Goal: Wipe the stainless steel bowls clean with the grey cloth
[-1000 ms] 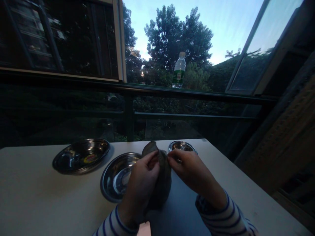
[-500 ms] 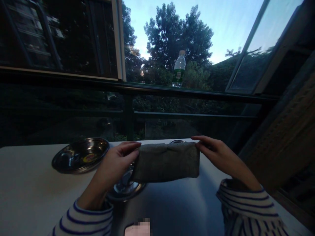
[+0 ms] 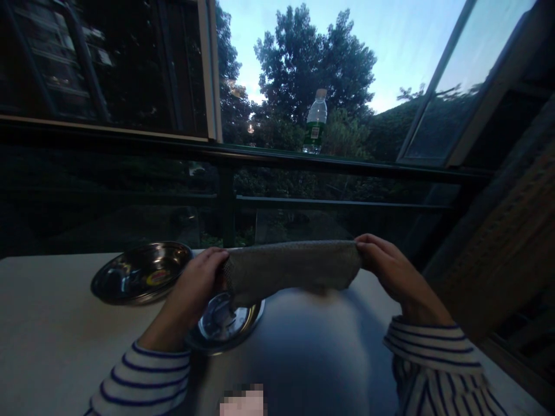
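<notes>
A grey-brown cloth (image 3: 295, 267) hangs stretched between my two hands, raised over the white table (image 3: 47, 335). My left hand (image 3: 200, 284) pinches its left top corner. At the opposite corner, my right hand (image 3: 385, 267) grips it between thumb and fingers. The cloth's lower edge is loose and slightly blurred. Under and beside my left hand sits a shiny metal dish (image 3: 228, 323), partly covered by the hand and the cloth.
Metal basins (image 3: 141, 273), apparently stacked, rest tilted on the table's left side. A plastic bottle (image 3: 315, 122) with a green label stands on the window ledge behind the railing (image 3: 303, 163). A pixelated pink patch (image 3: 241, 401) shows at the bottom edge.
My hands have moved farther apart, pulling the cloth wider and tauter. Its lower edge has swung up, and more of the metal dish shows.
</notes>
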Available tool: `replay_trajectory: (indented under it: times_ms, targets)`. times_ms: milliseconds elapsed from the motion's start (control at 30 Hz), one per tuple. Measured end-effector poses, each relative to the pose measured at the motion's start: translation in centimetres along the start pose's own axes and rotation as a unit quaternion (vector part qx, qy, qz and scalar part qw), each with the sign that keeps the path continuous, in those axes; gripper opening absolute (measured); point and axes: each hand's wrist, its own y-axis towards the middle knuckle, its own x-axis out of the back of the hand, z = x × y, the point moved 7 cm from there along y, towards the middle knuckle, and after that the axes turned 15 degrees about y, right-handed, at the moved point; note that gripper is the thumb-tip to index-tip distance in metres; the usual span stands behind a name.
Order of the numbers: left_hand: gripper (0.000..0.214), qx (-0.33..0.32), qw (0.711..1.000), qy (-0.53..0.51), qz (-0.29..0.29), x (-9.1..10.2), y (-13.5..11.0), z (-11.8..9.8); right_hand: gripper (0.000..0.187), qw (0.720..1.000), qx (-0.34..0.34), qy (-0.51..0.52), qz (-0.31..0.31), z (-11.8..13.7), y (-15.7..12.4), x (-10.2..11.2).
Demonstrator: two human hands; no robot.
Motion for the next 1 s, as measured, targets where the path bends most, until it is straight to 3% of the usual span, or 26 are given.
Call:
replay_trajectory:
  times_ms: [100,233,367,567,767,833,900,1000]
  targets:
    - [0.013,0.051,0.999,-0.004,0.0,-0.9,0.1,1.2,0.025,0.998,-0.029,-0.005,-0.05,-0.6,0.3,-0.8]
    - [0.013,0.038,0.999,-0.008,0.003,-1.9,-0.1,1.3,0.027,0.998,-0.033,-0.031,-0.032,0.0,-0.1,-3.1]
    - [0.012,0.008,0.999,-0.021,0.034,-3.3,-0.8,0.7,0.022,0.997,0.011,-0.068,0.021,1.4,-1.2,-6.1]
    - [0.014,-0.014,0.988,-0.102,0.117,-5.7,-2.2,-0.2,0.018,0.98,0.116,-0.061,0.149,2.5,-3.4,-11.2]
    - [0.042,-0.054,0.976,-0.125,0.168,-6.2,-2.5,-0.4,0.036,0.953,0.157,-0.037,0.255,2.3,-4.5,-12.9]
    - [0.039,-0.047,0.976,-0.137,0.161,-5.9,-2.1,-0.2,0.034,0.962,0.146,-0.008,0.232,2.1,-3.9,-12.4]
    - [0.035,-0.025,0.976,-0.159,0.147,-5.6,-1.7,0.1,0.031,0.982,0.118,0.032,0.144,1.5,-2.8,-11.0]
    - [0.037,-0.012,0.968,-0.207,0.145,-5.5,-1.5,0.1,0.054,0.992,-0.001,0.119,0.05,-1.1,-1.2,-9.4]
